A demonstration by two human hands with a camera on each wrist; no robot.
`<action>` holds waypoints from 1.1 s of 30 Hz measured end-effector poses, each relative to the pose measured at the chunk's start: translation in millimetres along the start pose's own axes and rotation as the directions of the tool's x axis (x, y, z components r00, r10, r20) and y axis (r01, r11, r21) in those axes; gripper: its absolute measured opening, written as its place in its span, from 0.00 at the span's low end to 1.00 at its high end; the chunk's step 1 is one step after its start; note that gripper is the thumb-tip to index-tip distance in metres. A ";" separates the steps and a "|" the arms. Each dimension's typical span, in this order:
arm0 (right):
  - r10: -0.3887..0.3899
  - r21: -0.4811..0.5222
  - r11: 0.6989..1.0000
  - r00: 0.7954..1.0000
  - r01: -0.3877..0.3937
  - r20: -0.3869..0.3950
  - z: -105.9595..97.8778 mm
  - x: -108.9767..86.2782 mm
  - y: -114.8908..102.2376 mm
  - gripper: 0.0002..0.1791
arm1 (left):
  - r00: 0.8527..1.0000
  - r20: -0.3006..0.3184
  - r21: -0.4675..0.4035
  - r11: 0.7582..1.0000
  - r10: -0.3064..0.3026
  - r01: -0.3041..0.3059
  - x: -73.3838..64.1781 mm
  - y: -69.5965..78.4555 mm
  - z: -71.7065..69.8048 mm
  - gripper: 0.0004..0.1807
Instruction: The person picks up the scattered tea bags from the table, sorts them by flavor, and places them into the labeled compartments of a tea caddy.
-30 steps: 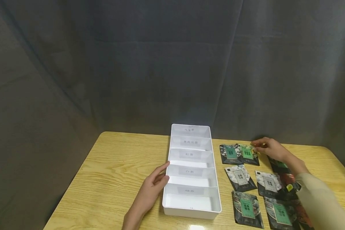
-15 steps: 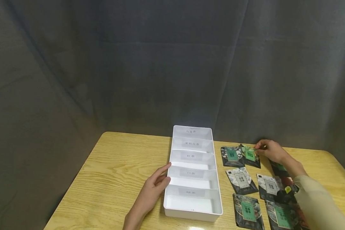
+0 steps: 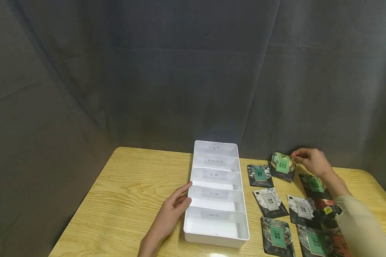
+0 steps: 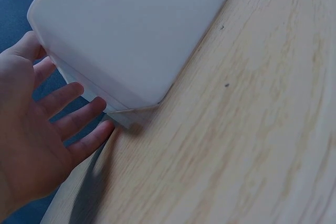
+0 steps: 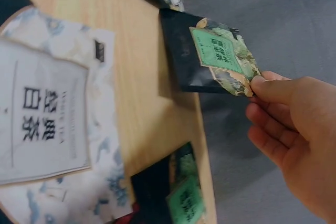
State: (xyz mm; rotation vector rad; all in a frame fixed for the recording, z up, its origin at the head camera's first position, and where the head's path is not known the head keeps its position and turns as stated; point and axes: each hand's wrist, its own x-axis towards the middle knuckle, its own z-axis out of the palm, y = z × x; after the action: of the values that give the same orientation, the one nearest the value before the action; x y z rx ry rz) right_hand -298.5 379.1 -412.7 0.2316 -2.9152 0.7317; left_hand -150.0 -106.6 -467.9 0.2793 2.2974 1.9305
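My right hand (image 3: 313, 162) pinches a black-and-green tea sachet (image 3: 283, 166) by its upper right corner, thumb on the printed face. In the right wrist view that sachet (image 5: 212, 56) is tilted, its far end close to another packet. My left hand (image 3: 170, 212) touches the left wall of a white divided tray (image 3: 216, 240) with fairly straight, spread fingers. Seen by the left wrist camera, the hand (image 4: 42, 119) lies along the tray's side (image 4: 131, 35). Labels in Chinese mark the tray's several compartments, and no sachets show inside them.
Right of the tray lie a dark floral sachet (image 3: 260, 175), white tea sachets (image 3: 270, 202) and green-labelled sachets (image 3: 278, 236). Another green sachet (image 3: 315, 185) and red ones (image 3: 339, 242) lie partly under the right forearm. A dark curtain (image 3: 180, 78) hangs behind the wooden table (image 3: 122, 200).
The right hand has taken the green sachet by its corner and raised it up and slightly right, away from the dark floral sachet. The left hand stays at the tray.
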 end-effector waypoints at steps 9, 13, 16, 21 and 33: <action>-0.006 -0.007 1.000 1.000 0.006 -0.021 -11.9 1.9 -8.4 0.11 | 1.000 0.007 0.004 1.000 0.001 -0.001 1.3 -1.4 1.2 0.25; -0.020 -0.014 1.000 0.999 0.020 -0.048 -15.0 3.9 -15.4 0.11 | 1.000 0.005 0.005 1.000 0.003 -0.003 1.2 -0.6 1.6 0.25; -0.033 -0.020 0.999 0.997 0.032 -0.064 -18.1 5.7 -22.4 0.12 | 1.000 0.004 -0.001 1.000 0.003 -0.003 1.2 0.6 2.0 0.25; -0.080 -0.031 0.997 0.993 0.077 -0.088 -23.2 7.7 -32.5 0.10 | 1.000 0.005 -0.015 1.000 0.005 -0.005 2.1 1.9 3.0 0.25; -0.145 -0.026 0.989 0.979 0.143 -0.141 -30.0 10.3 -65.5 0.09 | 1.000 0.009 -0.016 1.000 0.007 -0.007 1.4 5.4 4.5 0.25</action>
State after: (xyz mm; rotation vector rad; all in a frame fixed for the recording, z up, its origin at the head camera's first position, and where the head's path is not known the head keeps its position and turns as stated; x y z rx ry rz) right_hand -294.3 335.2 -354.8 0.3687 -2.7341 0.6732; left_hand -150.1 -101.0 -463.4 0.2943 2.2772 1.9461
